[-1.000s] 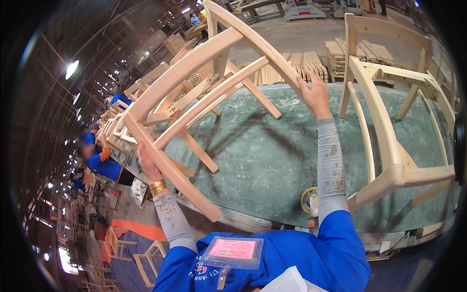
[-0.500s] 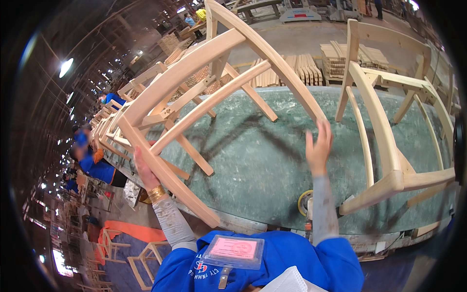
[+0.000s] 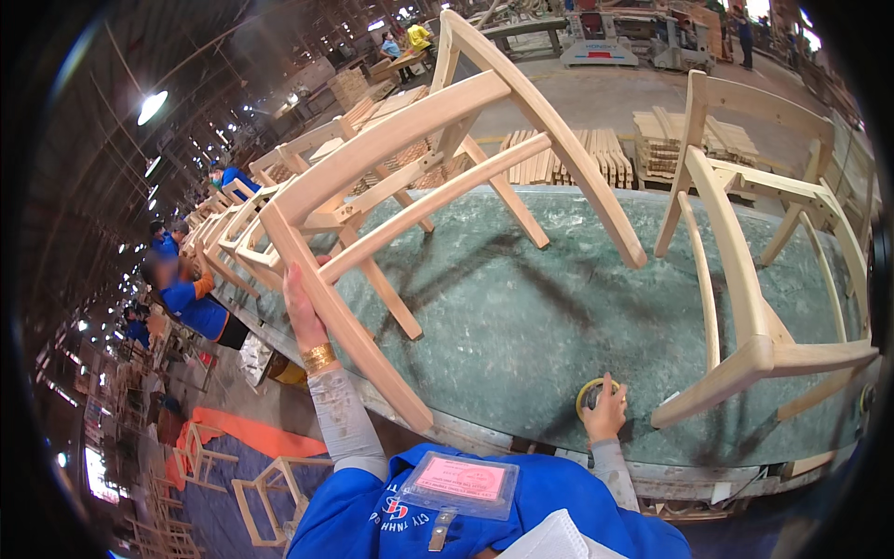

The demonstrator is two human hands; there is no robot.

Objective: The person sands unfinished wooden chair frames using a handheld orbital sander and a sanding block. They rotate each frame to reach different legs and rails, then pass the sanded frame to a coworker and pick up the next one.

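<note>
A bare wooden chair frame (image 3: 410, 216) stands tilted on the green tabletop, one front leg slanting down at the table's near edge. My left hand (image 3: 304, 306) is closed round that leg from its outer side, with the fingertips partly hidden behind the wood. Near the table's front edge lies a yellow-rimmed roll of tape (image 3: 584, 395). My right hand (image 3: 607, 413) has its fingers curled on the roll's right side, gripping it. To the right of that hand, a second wooden chair frame (image 3: 745, 279) rests on the table, untouched.
The long green tabletop (image 3: 494, 345) carries a row of more chair frames (image 3: 223, 219) to the left, where co-workers in blue (image 3: 191, 303) stand. Stacked wooden parts (image 3: 573, 156) lie beyond the far edge. Small chair frames (image 3: 270, 494) stand on the floor at lower left.
My right hand has left the chair's right-hand leg and come down toward me onto the tape roll. My left hand keeps its hold; the whole view has shifted slightly.
</note>
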